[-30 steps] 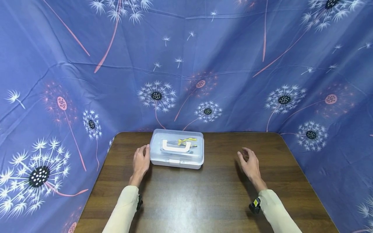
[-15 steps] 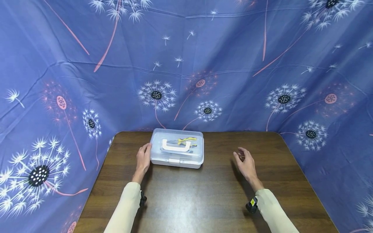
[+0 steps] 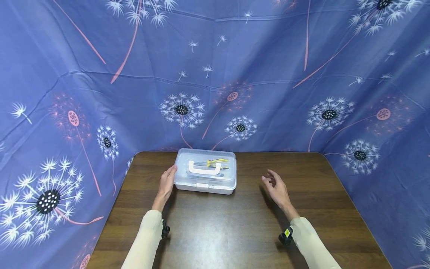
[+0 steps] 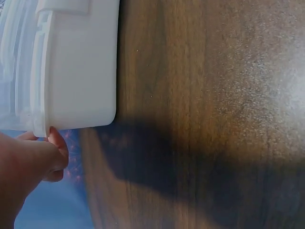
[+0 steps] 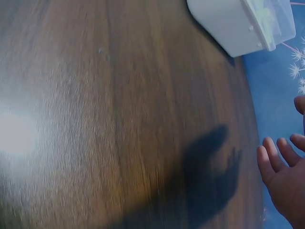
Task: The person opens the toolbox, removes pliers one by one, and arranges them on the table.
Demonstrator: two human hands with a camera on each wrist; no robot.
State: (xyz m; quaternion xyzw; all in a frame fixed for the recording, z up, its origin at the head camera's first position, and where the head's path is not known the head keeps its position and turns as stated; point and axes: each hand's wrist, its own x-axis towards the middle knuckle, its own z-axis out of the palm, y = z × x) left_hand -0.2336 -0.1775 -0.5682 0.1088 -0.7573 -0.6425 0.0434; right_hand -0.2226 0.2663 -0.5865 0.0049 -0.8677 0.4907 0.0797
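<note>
Nearest, on the wooden surface (image 3: 208,239), the left hand (image 3: 165,185) rested its fingers against the left end of the clear-lidded box (image 3: 221,190), touching its rim without wrapping round it. The right hand (image 3: 277,189) hung well apart to the box's right, fingers loosely bent, spread and holding nothing. The box stood flat toward the far edge, lid down; it looked stiff, smooth, slightly slippery and fairly light, with yellow-handled tools (image 3: 214,162) likely to slide inside. The white handle (image 3: 204,172) or both ends of the base seemed the best holds. Compared with half a second earlier, the right hand was nearer the box, which had not visibly shifted. Behind hung blue cloth (image 3: 215,56).
</note>
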